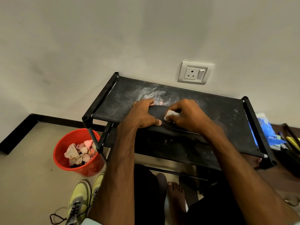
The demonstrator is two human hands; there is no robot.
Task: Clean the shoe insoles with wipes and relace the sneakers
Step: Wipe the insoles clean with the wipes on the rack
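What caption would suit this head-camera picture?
Left hand holds a black insole on a rack; right hand pinches a wipe against it.

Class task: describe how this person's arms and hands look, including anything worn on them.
The left hand and right hand are bare: no gloves, rings or watch show. The left forearm and right forearm are uncovered, no sleeve in sight.

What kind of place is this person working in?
Likely a corner of a home, perhaps an entryway: a low shoe rack against a wall with a socket, a bucket of used wipes and sneakers on the floor.
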